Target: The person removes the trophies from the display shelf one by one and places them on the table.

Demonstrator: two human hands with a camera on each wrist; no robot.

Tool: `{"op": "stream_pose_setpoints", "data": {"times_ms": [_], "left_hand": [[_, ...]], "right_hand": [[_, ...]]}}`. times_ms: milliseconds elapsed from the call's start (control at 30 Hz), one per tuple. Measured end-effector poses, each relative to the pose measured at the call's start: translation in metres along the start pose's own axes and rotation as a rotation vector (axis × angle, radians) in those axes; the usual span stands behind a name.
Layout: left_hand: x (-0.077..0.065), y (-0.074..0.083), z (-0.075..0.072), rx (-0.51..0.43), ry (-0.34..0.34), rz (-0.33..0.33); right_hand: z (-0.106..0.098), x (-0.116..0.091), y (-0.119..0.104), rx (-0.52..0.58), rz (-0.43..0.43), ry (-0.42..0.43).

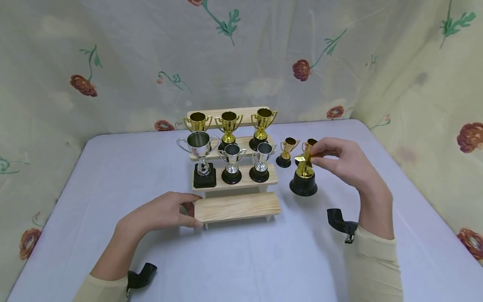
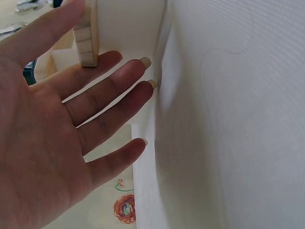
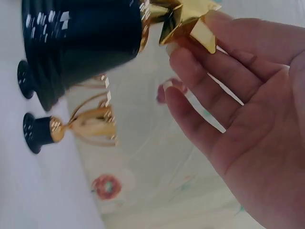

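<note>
My right hand (image 1: 349,163) pinches the gold star top of a star trophy (image 1: 303,184) by its points. Its black round base hangs upright over the table, to the right of a stepped wooden display stand (image 1: 237,207). At the left end of the stand's lowest board, my left hand (image 1: 162,214) holds the board between thumb and index finger. The left wrist view shows the other fingers (image 2: 112,112) spread out straight. A large silver cup (image 1: 200,144) and two smaller silver cups stand on the middle step. Gold cups (image 1: 228,121) line the step above.
Right of the stand, a small gold cup (image 1: 287,149) stands on the table. Another gold cup (image 1: 311,144) is partly hidden behind my right hand. A white cloth covers the table (image 1: 241,268); a flowered curtain (image 1: 249,63) hangs behind and beside it.
</note>
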State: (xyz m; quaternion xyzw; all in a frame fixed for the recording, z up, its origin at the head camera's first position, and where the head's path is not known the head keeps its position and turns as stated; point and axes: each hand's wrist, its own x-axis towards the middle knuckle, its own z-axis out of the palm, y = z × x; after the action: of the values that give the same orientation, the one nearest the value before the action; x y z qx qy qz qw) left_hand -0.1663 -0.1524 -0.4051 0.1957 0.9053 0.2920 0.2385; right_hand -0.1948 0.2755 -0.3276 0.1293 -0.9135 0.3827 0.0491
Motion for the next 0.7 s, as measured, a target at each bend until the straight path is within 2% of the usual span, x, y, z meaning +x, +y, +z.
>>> {"op": "stream_pose_setpoints", "data": {"times_ms": [267,433,700], "left_hand": [[0.0,-0.001,-0.001,-0.006,0.0,0.001],[0.0,-0.002,-0.001,0.005,0.0,-0.007],[0.001,-0.003,0.0,-0.006,-0.001,-0.008]], "right_hand": [[0.0,0.007,0.031,0.06,0.127,0.093],[0.0,0.009,0.04,0.063,0.149,0.153],[-0.008,0.011,0.059,-0.013,0.174,0.204]]}}
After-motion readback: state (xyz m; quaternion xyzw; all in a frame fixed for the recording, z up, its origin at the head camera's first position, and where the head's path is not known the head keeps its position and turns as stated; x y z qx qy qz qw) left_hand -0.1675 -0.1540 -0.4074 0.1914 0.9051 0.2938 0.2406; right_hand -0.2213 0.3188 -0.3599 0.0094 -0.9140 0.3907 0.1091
